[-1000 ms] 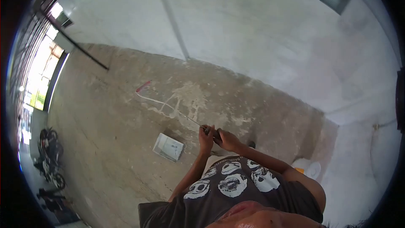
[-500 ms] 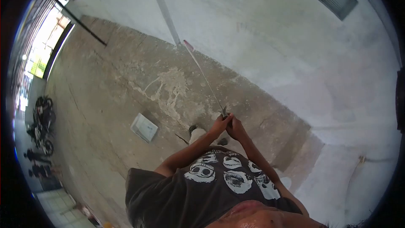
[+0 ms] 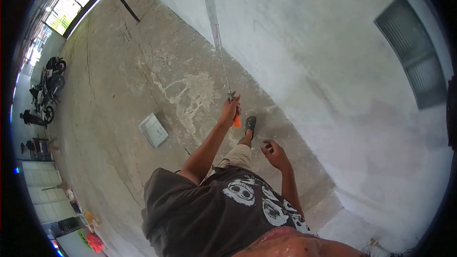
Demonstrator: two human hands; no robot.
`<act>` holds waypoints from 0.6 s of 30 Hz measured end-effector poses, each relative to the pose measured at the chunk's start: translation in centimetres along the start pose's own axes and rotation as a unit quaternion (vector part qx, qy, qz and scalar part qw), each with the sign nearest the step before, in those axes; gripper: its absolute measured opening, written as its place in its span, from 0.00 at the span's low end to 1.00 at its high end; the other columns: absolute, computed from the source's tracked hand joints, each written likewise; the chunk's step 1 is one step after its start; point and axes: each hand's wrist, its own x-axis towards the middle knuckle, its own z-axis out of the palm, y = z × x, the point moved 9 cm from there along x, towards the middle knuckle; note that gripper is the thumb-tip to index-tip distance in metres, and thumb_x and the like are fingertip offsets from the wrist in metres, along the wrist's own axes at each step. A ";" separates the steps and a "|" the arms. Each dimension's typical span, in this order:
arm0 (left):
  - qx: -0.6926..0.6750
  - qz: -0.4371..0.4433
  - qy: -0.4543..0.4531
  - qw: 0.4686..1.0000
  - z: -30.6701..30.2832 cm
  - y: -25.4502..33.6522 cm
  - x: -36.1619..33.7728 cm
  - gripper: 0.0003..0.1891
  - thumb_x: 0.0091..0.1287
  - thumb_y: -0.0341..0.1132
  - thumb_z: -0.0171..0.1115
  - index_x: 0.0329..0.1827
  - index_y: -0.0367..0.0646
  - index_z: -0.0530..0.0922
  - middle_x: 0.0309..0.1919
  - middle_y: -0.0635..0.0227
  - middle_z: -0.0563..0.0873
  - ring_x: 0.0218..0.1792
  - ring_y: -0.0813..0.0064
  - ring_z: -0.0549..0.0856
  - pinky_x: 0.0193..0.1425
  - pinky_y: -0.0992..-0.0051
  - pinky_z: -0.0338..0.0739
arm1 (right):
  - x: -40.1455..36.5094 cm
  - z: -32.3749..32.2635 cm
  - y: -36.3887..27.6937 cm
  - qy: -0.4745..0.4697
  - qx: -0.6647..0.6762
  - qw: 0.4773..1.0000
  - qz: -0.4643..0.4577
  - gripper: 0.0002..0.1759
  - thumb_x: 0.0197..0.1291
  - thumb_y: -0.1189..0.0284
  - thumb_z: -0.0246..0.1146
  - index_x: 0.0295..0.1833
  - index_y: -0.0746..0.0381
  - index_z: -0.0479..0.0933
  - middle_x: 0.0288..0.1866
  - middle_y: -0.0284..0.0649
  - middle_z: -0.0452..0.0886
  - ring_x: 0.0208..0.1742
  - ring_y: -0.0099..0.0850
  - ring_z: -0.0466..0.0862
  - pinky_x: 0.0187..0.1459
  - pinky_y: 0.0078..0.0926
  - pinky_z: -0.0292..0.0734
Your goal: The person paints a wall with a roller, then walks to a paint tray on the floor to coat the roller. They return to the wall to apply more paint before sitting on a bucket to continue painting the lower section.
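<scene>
A long thin pole (image 3: 224, 66) rises from my left hand (image 3: 230, 110) towards the foot of the white wall. My left hand is closed round the pole's orange handle (image 3: 237, 121), whose end shows below the fingers. Just above that hand sits a small grey fitting (image 3: 232, 95). At the pole's far end a narrow pinkish part (image 3: 217, 29) overlaps a grey strip on the wall. Apart from the pole, my right hand (image 3: 275, 155) hangs lower and to the right, fingers loosely bent and apart, with nothing in it.
A pale rectangular tray (image 3: 154, 130) lies on the stained concrete floor (image 3: 114, 114) at the left. The white wall (image 3: 304, 43) runs along the right, with a louvred vent (image 3: 414, 52). Motorcycles (image 3: 47, 85) stand at the far left, with people beyond them.
My right hand has let go of the pole and moved down and to the right. The view has turned, and one shoe now shows further forward.
</scene>
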 end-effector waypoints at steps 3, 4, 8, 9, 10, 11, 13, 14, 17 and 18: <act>-0.093 -0.033 -0.045 0.994 3.6 2.0 8.4 0.15 0.68 0.43 0.65 0.33 0.48 0.67 0.20 0.75 0.71 0.14 0.81 0.71 0.19 0.79 0.68 | 3.6 -3.4 3.4 -0.005 -0.001 0.997 0.080 0.24 0.65 0.61 0.63 0.59 0.66 0.73 0.41 0.44 0.82 0.35 0.31 0.83 0.39 0.29 0.79; -0.097 -0.016 -0.059 0.993 4.9 3.3 11.0 0.15 0.68 0.42 0.64 0.32 0.49 0.66 0.20 0.76 0.71 0.15 0.81 0.72 0.19 0.78 0.68 | 5.0 -4.8 3.6 -0.001 -0.014 0.995 0.099 0.24 0.65 0.60 0.63 0.59 0.64 0.73 0.42 0.45 0.83 0.37 0.33 0.84 0.40 0.30 0.79; -0.138 -0.009 -0.073 0.988 10.2 7.5 19.9 0.14 0.68 0.41 0.64 0.32 0.49 0.67 0.21 0.76 0.71 0.18 0.81 0.74 0.21 0.77 0.71 | 11.6 -11.2 -2.6 0.038 -0.016 0.999 0.012 0.23 0.66 0.60 0.62 0.60 0.63 0.72 0.45 0.46 0.82 0.39 0.34 0.84 0.41 0.31 0.79; -0.138 -0.007 -0.073 0.988 11.5 8.5 21.8 0.14 0.68 0.41 0.64 0.32 0.49 0.67 0.21 0.76 0.71 0.18 0.81 0.74 0.21 0.77 0.71 | 13.6 -12.5 -3.8 0.038 -0.015 0.999 0.010 0.23 0.66 0.60 0.62 0.60 0.63 0.72 0.45 0.46 0.82 0.39 0.34 0.84 0.41 0.31 0.79; -0.111 -0.012 -0.068 0.991 12.4 9.0 23.5 0.13 0.68 0.40 0.64 0.32 0.49 0.67 0.20 0.76 0.72 0.18 0.81 0.74 0.21 0.77 0.71 | 15.6 -13.8 -5.4 0.050 -0.018 0.998 -0.013 0.22 0.66 0.62 0.62 0.60 0.63 0.72 0.44 0.43 0.82 0.39 0.30 0.82 0.40 0.28 0.79; -0.083 -0.015 -0.062 0.995 13.0 9.6 25.0 0.13 0.68 0.40 0.63 0.32 0.49 0.68 0.20 0.76 0.72 0.19 0.81 0.74 0.22 0.77 0.72 | 17.3 -14.8 -6.9 0.063 -0.019 0.997 -0.037 0.21 0.66 0.63 0.62 0.59 0.63 0.72 0.43 0.40 0.82 0.39 0.27 0.81 0.38 0.26 0.78; -0.097 -0.014 -0.078 0.992 14.1 10.3 28.3 0.10 0.68 0.38 0.62 0.33 0.49 0.68 0.20 0.77 0.71 0.18 0.82 0.73 0.21 0.78 0.70 | 20.5 -16.5 -9.6 0.056 -0.006 0.997 -0.052 0.23 0.66 0.62 0.62 0.60 0.63 0.71 0.44 0.42 0.81 0.39 0.29 0.82 0.38 0.27 0.79; -0.118 -0.018 -0.096 0.988 14.7 10.5 29.8 0.09 0.67 0.35 0.61 0.34 0.50 0.69 0.19 0.78 0.71 0.17 0.83 0.71 0.20 0.79 0.68 | 21.7 -17.2 -10.5 0.049 0.001 0.997 -0.061 0.24 0.66 0.61 0.62 0.61 0.64 0.70 0.46 0.44 0.81 0.39 0.32 0.83 0.38 0.28 0.79; -0.097 -0.019 -0.076 0.992 14.7 12.3 32.7 0.07 0.67 0.32 0.60 0.34 0.49 0.69 0.19 0.78 0.70 0.16 0.83 0.69 0.18 0.79 0.67 | 24.1 -18.1 -11.6 0.027 0.015 0.997 -0.066 0.25 0.67 0.59 0.61 0.61 0.64 0.71 0.45 0.44 0.81 0.39 0.31 0.83 0.39 0.27 0.79; -0.103 -0.020 -0.070 0.992 14.5 12.6 33.2 0.07 0.67 0.32 0.60 0.34 0.49 0.69 0.19 0.78 0.70 0.16 0.83 0.69 0.18 0.79 0.67 | 24.4 -18.1 -11.6 0.010 0.025 0.998 -0.054 0.25 0.68 0.58 0.60 0.61 0.64 0.71 0.44 0.43 0.81 0.39 0.31 0.83 0.39 0.27 0.79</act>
